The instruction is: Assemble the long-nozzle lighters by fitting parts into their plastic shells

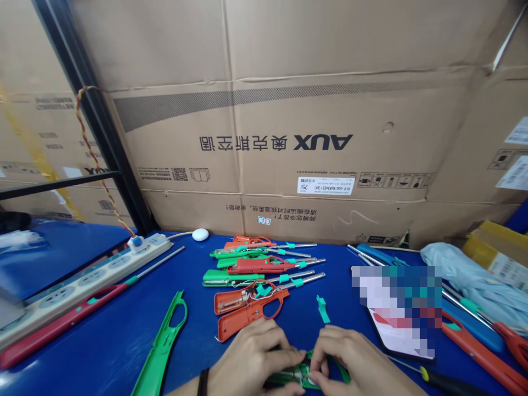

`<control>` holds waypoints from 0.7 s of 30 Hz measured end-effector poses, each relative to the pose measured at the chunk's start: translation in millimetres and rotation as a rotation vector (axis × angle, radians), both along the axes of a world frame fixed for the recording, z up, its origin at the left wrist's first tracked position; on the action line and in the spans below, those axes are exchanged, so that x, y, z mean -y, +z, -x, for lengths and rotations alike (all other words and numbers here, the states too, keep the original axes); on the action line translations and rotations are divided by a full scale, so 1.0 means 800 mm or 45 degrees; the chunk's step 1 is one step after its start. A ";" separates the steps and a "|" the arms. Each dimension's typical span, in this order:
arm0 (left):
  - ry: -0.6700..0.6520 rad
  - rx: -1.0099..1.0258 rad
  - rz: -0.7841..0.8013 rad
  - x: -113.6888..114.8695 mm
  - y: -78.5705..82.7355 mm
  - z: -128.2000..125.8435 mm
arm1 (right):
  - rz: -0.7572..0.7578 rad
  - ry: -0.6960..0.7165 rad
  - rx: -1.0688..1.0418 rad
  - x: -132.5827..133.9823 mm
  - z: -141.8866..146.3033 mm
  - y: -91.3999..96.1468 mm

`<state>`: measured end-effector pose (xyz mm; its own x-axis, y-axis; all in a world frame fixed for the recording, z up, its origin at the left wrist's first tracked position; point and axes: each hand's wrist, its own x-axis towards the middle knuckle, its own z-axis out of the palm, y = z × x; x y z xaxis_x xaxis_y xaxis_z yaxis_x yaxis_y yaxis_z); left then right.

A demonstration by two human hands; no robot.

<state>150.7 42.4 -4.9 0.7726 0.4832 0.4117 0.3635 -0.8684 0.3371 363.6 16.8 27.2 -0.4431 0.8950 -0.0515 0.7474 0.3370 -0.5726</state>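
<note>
As they meet at the near edge of a blue tabletop (198,341), a person's left hand (251,360) and right hand (342,357) close their grip on an opened green lighter body (303,375), the fingers hiding much of its inside. A black band (203,382) circles the left wrist. A small teal plastic piece (324,309) lies just beyond the right hand, while a loose green lighter shell (159,346) runs off the near edge left of the hands. At the tabletop's centre, a row of orange and green long-nosed lighters (264,265) with metal tubes and teal collars lies side by side, an open orange shell (247,316) nearest the hands. Toward the right edge sit a pixelated phone (400,313), a black-and-yellow screwdriver (437,382) and a crumpled pale blue plastic bag (470,280). Toward the left edge, a red lighter (70,320) lies along a white power strip (82,275). Cardboard AUX cartons (247,137) stand behind the far edge.
</note>
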 end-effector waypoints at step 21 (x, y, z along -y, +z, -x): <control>-0.011 -0.053 -0.074 -0.001 0.003 -0.002 | -0.203 0.060 0.032 0.008 0.002 -0.019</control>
<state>152.4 43.4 -2.6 0.7938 0.4526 0.4063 0.3685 -0.8893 0.2708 361.6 10.1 12.4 -0.4853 0.8708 0.0781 0.7420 0.4575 -0.4901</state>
